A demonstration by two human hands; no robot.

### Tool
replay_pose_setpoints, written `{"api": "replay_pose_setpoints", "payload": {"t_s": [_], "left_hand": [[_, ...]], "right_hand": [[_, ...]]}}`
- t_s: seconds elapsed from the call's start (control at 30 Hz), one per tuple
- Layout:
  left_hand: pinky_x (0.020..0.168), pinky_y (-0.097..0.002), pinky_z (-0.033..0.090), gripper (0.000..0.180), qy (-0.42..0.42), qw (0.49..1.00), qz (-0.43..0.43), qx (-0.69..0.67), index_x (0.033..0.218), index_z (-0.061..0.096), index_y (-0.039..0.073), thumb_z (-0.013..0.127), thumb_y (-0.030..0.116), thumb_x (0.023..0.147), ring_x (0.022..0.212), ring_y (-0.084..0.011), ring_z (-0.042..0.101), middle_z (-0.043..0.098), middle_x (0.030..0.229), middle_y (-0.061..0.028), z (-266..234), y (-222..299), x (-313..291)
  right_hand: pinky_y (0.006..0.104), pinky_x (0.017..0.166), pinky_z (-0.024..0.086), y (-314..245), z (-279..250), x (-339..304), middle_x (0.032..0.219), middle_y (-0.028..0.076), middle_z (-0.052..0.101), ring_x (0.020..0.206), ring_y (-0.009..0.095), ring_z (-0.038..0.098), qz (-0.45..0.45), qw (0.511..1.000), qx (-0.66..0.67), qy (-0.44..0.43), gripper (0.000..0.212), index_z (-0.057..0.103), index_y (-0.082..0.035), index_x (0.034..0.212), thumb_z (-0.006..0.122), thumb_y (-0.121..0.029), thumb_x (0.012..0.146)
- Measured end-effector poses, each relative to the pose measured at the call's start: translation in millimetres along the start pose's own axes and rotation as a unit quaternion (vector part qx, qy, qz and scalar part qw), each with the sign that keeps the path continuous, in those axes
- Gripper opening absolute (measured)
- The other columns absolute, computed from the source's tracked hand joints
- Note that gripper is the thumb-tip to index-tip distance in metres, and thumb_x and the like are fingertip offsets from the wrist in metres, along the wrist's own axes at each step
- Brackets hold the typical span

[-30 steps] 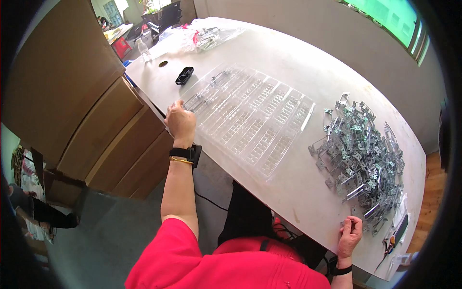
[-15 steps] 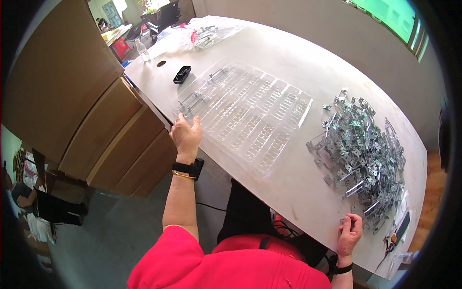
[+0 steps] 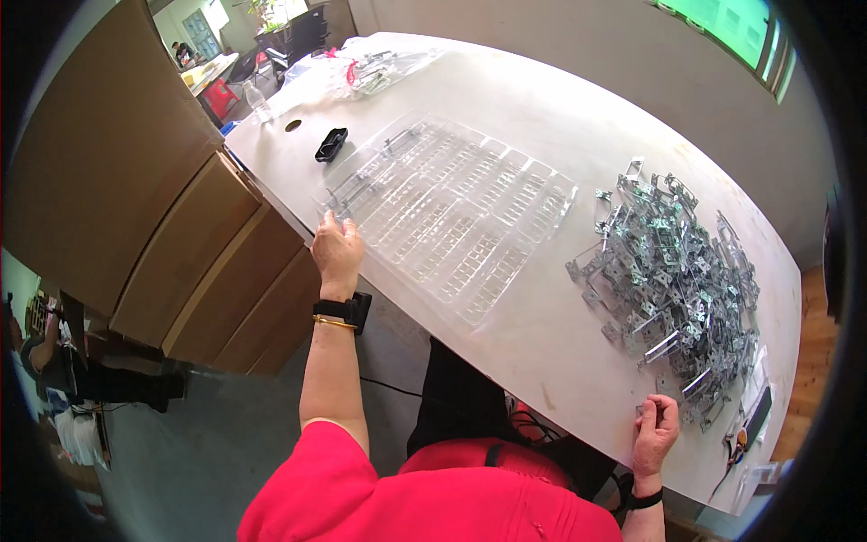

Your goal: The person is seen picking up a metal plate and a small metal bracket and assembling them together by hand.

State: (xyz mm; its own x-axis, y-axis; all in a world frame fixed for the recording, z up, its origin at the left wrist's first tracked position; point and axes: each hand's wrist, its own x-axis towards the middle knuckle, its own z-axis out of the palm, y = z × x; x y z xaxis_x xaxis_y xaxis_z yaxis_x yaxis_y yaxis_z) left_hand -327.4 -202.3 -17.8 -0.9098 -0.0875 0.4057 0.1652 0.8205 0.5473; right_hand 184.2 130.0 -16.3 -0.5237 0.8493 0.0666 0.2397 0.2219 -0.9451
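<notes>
A clear plastic blister tray (image 3: pixel 470 203) with rows of moulded pockets lies on the table. A few thin metal brackets (image 3: pixel 366 185) sit in the pockets along its left end. At the tray's near left corner is my left hand (image 3: pixel 338 257), its thumb and fingers drawn together at the end of a bracket. My right hand (image 3: pixel 657 438) rests by the table's near edge with curled fingers; a small grey metal piece shows at its fingertips, mostly hidden. Beyond it spreads a big heap of loose metal brackets (image 3: pixel 677 280).
A black plastic holder (image 3: pixel 331 144) and a clear bottle (image 3: pixel 256 102) stand toward the far left. A bag of metal parts (image 3: pixel 384 70) lies at the back. Pliers (image 3: pixel 739 443) are beside the heap. Cardboard boxes (image 3: pixel 194 262) line the table's left side.
My left hand's thumb has drawn closer to its fingers at the tray corner. My right hand stays curled in the same place. The whole view has shifted slightly.
</notes>
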Motion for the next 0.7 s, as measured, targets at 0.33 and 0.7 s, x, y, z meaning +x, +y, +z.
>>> {"api": "replay_pose_setpoints", "payload": {"t_s": [0.33,0.7], "left_hand": [[0.102,-0.0515,0.051,0.048,0.055,0.99,0.126,-0.027,0.133,0.061,-0.007,0.074,0.021,0.096,0.117,-0.0451,0.065,0.069,0.124,-0.0274,-46,64,-55],[0.101,-0.0422,0.053,0.036,-0.253,0.879,0.286,-0.285,0.128,0.066,-0.003,0.074,0.008,0.094,0.117,-0.0341,0.069,0.069,0.124,-0.0215,-80,206,-205]], "right_hand": [[0.0213,0.06,0.044,0,-1,-1,0.086,-0.004,0.061,0.068,0.004,0.054,-0.018,0.999,-0.028,0.009,0.003,0.066,-0.006,0.108,0.067,-0.007,0.105],[0.0223,0.066,0.049,-8,-7,-4,0.088,-0.003,0.065,0.073,0.006,0.06,-0.033,0.999,0.02,-0.024,0.009,0.068,-0.005,0.11,0.071,-0.011,0.104]]}}
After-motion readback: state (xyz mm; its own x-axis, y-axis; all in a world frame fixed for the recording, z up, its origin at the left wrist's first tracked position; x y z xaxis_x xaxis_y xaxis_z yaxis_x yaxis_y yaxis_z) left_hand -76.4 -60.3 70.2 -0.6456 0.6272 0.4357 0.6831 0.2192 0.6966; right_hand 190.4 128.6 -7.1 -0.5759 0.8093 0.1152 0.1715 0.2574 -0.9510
